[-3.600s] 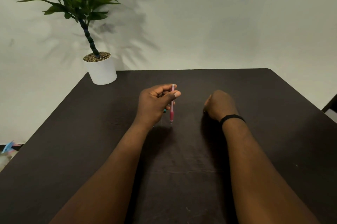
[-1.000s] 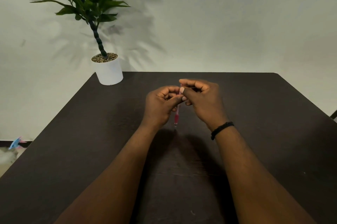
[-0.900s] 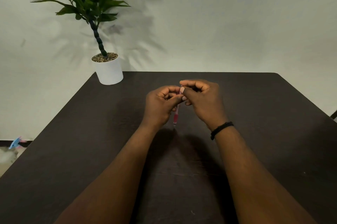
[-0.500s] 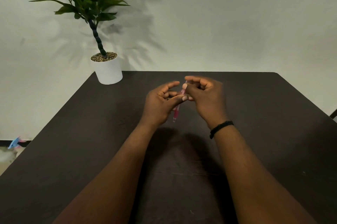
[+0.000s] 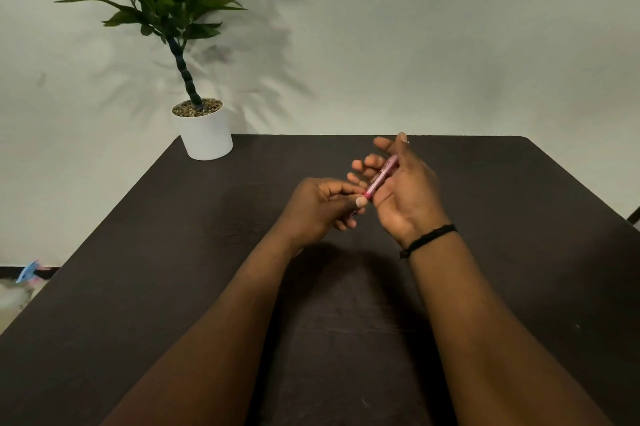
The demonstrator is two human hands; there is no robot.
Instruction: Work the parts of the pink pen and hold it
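A: Where is the slim pink plastic pen (image 5: 381, 174)?

B: Above the dark brown counter (image 5: 207, 252), slanted between both hands; the left hand (image 5: 320, 209) pinches its lower end with curled thumb and fingertips; the right hand (image 5: 403, 190) lies spread, fingers straight, the barrel resting across its palm.

A: How far along?

B: Seemingly mid-handover; the left grip hasn't let go; the right hasn't closed.

A: Anything else?

B: A green plant in a white pot (image 5: 206, 134) at the far-left corner.
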